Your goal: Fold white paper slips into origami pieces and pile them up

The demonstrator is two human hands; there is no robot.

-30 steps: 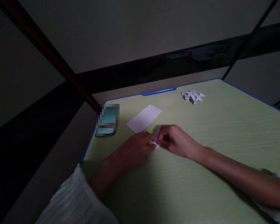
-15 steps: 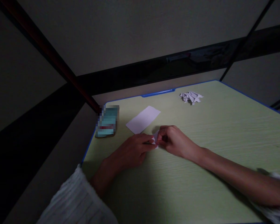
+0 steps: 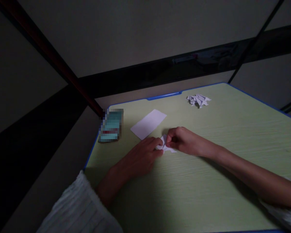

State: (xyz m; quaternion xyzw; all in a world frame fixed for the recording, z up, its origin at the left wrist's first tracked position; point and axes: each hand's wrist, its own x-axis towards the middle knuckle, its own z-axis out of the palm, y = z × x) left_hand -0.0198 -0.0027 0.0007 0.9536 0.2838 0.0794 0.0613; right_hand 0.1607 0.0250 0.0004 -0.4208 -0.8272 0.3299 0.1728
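Note:
A small piece of folded white paper [image 3: 164, 147] lies on the table between my two hands. My left hand [image 3: 144, 155] grips its left side, with the thumb and fingers closed on it. From the right, my right hand [image 3: 181, 140] pinches the paper's upper part between bent fingers and thumb. A pointed corner shows below the right fingertips; the fingers hide some of the folds. Just beyond my left hand lies a flat white paper strip [image 3: 149, 123].
Several folded white paper pieces [image 3: 199, 100] sit in a pile toward the far edge. A blurred-out, phone-like object [image 3: 111, 126] is at the left edge. The pale green table [image 3: 220, 200] has a blue rim, with a blue bar [image 3: 165, 95] at the back.
My right hand has risen slightly and moved a little right. More of the folded paper shows now, including a point at its lower right. My left hand stays on it.

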